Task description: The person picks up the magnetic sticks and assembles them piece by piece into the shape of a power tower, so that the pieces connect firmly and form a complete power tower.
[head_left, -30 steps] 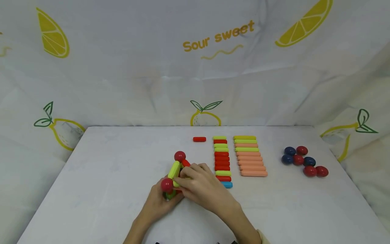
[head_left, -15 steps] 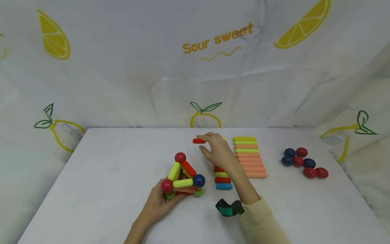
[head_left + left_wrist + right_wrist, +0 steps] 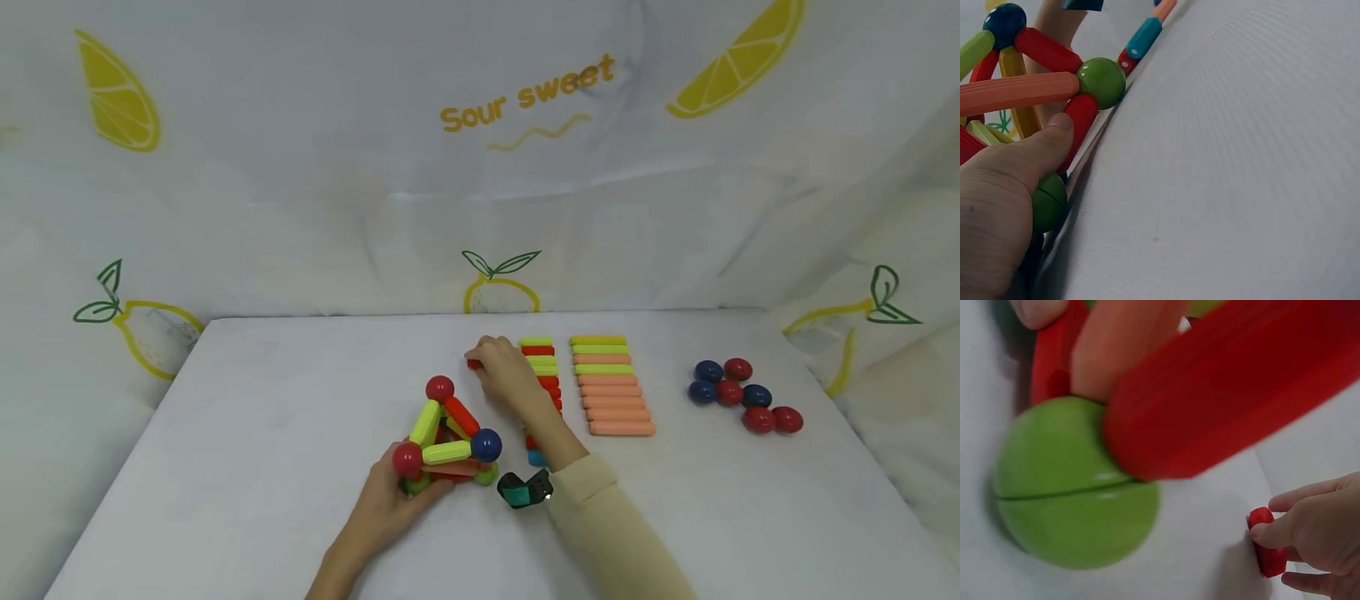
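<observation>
A frame of magnetic rods and balls [image 3: 447, 452] stands on the white table at the middle front. Red and blue balls top it, with green balls [image 3: 1102, 83] at its base. My left hand [image 3: 386, 492] grips its left side, the thumb lying over a red base rod [image 3: 1080, 128]. Behind the frame, my right hand [image 3: 506, 375] pinches a short red rod [image 3: 1267, 550] between thumb and fingers, close to the tabletop. In the head view the fingers cover most of that rod.
Right of the frame lies a column of short rods [image 3: 542, 361], partly behind my right forearm. Beside it runs a column of longer rods [image 3: 611, 392], mostly peach. Several loose red and blue balls [image 3: 729, 392] sit farther right. A printed cloth [image 3: 300, 208] hangs behind the table.
My right hand has left the frame, reached to the lone red rod at the back, and now pinches it, slightly left and nearer. The left hand keeps its hold.
</observation>
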